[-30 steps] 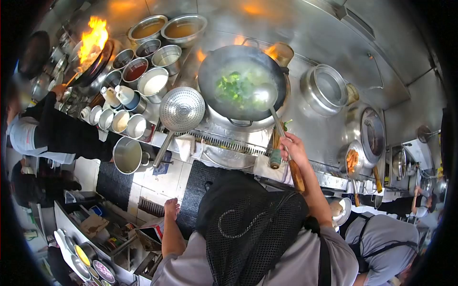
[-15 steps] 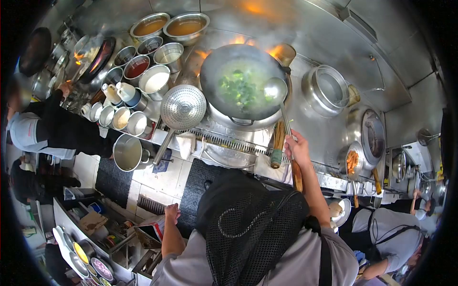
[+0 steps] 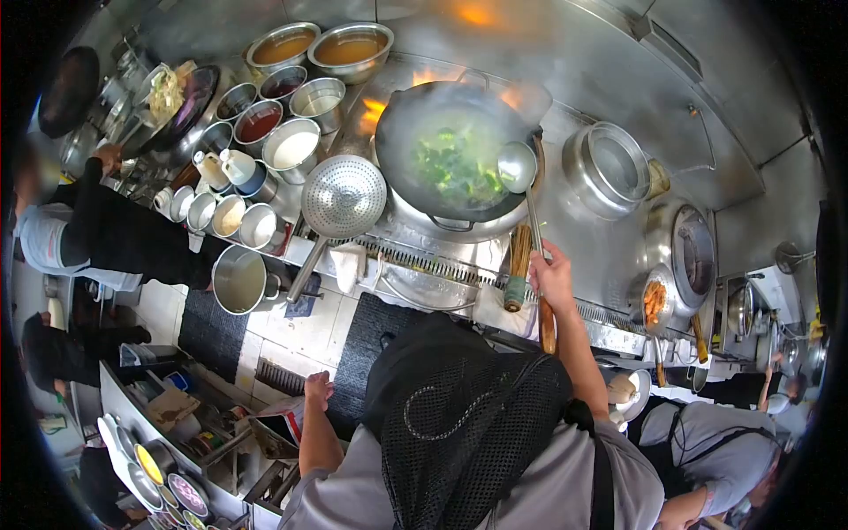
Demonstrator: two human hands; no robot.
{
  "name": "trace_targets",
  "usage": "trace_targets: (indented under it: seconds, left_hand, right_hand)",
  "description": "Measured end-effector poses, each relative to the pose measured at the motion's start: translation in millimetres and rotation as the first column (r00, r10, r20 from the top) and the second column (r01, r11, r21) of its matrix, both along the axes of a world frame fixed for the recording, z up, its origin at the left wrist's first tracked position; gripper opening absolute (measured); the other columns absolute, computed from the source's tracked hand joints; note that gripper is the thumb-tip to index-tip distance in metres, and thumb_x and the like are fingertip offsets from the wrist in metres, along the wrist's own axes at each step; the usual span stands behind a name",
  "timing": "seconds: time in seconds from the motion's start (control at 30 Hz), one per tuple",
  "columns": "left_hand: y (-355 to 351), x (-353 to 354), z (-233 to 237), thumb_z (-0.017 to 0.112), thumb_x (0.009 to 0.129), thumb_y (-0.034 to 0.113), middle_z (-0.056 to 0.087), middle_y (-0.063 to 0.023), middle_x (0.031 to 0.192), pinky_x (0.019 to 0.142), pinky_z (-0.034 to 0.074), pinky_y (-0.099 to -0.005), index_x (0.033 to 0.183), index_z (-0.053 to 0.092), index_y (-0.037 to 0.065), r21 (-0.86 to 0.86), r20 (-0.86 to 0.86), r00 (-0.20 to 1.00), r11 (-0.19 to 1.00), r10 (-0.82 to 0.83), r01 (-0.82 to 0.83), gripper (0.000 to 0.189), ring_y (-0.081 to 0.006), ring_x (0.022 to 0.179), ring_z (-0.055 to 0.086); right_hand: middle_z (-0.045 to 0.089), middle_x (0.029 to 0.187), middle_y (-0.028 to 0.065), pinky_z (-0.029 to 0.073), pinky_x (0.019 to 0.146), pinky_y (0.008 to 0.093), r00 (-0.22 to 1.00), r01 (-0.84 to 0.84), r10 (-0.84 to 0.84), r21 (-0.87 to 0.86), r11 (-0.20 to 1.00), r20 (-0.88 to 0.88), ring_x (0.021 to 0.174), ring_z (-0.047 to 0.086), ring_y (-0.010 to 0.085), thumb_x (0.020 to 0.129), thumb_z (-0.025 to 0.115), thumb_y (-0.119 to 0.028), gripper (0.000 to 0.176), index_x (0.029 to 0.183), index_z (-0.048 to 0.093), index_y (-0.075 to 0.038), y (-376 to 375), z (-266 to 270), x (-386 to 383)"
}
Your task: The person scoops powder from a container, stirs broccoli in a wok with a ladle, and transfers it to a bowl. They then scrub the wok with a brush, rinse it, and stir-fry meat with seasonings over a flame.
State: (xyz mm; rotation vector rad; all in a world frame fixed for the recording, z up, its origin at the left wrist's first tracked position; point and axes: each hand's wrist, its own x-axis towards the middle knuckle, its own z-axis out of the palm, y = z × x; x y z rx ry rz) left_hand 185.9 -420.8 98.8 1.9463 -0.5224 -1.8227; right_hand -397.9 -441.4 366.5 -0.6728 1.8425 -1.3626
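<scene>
My right hand (image 3: 551,276) grips the metal shaft of a ladle (image 3: 517,168), with its wooden handle end pointing back toward me. The ladle's bowl is tilted over the right side of a large dark wok (image 3: 406,190). Inside the wok, chopped green vegetables (image 3: 452,166) lie under steam, and flames show behind its rim. Beside my right hand a bamboo wok brush (image 3: 519,265) stands at the stove edge. My left hand (image 3: 318,389) hangs low at my side, holding nothing, its fingers loosely bent and slightly apart.
A perforated strainer (image 3: 344,196) rests left of the wok, near seasoning pots (image 3: 290,150) and two bowls of brown liquid (image 3: 351,51). Stacked metal pots (image 3: 608,168) stand at right. Co-workers are at left (image 3: 106,212) and right (image 3: 707,450). A pot (image 3: 238,281) sits by the counter edge.
The ladle's bowl has tipped and shifted slightly within the wok's right side. Steam over the greens has thinned a little. My left hand has hardly moved.
</scene>
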Motion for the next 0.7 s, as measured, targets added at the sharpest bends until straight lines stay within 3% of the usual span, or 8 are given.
trace_targets:
  seconds: [0.07,0.2,0.37,0.47,0.53,0.7]
  left_hand:
    - [2.5,2.3,-5.1,0.06,0.089,0.014,0.049,0.0015,0.067,0.039,0.037,-0.0203,0.083,0.053,0.01,0.002,0.007,1.0,1.0,-0.005,0.005,0.01,-0.0082,0.054,0.052]
    - [5.5,4.9,-7.0,0.062,0.087,0.016,0.049,0.0018,0.067,0.038,0.035,-0.0204,0.08,0.052,0.01,0.024,-0.013,1.0,1.0,0.013,-0.013,0.014,-0.0084,0.055,0.053]
    - [7.9,3.1,-7.4,0.061,0.086,0.016,0.051,0.0009,0.067,0.037,0.034,-0.0209,0.077,0.052,0.01,0.002,-0.061,0.998,1.0,0.005,-0.005,0.014,-0.0091,0.055,0.054]
    - [9.8,0.3,-6.1,0.061,0.086,0.015,0.052,-0.0009,0.066,0.036,0.033,-0.0215,0.074,0.051,0.009,-0.018,0.04,0.999,1.0,0.021,-0.02,0.017,-0.0095,0.053,0.052]
    - [7.2,3.7,-6.5,0.061,0.086,0.016,0.053,-0.003,0.065,0.036,0.033,-0.0223,0.078,0.055,0.006,-0.011,-0.048,0.998,0.999,-0.042,0.041,0.014,-0.0102,0.05,0.05]
    - [9.1,0.6,-2.7,0.062,0.088,0.016,0.055,-0.0042,0.068,0.037,0.035,-0.0225,0.085,0.056,0.006,-0.009,-0.001,1.0,1.0,0.015,-0.015,0.012,-0.01,0.049,0.049]
  right_hand:
    - [0.052,0.056,0.0021,0.035,0.037,0.0279,0.997,0.013,-0.01,0.04,0.999,-0.082,0.041,0.045,0.0103,0.095,0.059,-0.013,0.048,0.137,0.045,0.006,0.5,4.7,6.8]
    - [0.053,0.058,0.0025,0.035,0.037,0.0275,0.999,0.027,-0.026,0.022,0.999,-0.02,0.042,0.046,0.0103,0.095,0.059,-0.014,0.047,0.136,0.046,0.004,0.9,2.5,5.5]
    - [0.055,0.065,0.0038,0.036,0.037,0.0279,0.964,-0.031,0.037,-0.027,0.999,0.263,0.044,0.047,0.0111,0.095,0.06,-0.015,0.045,0.135,0.047,-0.001,-2.2,24.2,14.4]
    - [0.055,0.066,0.004,0.037,0.037,0.0289,0.942,-0.104,0.115,-0.052,0.993,0.314,0.044,0.048,0.0114,0.095,0.061,-0.015,0.045,0.135,0.047,-0.002,-9.7,17.4,21.1]
    - [0.055,0.067,0.0042,0.037,0.037,0.0288,0.942,-0.148,0.153,-0.042,0.988,0.299,0.044,0.048,0.0114,0.094,0.062,-0.015,0.045,0.135,0.047,-0.002,-19.6,11.6,26.2]
    - [0.055,0.066,0.0047,0.036,0.036,0.0285,0.945,-0.285,0.278,0.019,0.958,0.173,0.043,0.048,0.0115,0.094,0.063,-0.016,0.05,0.138,0.045,-0.001,-37.0,-11.9,25.9]
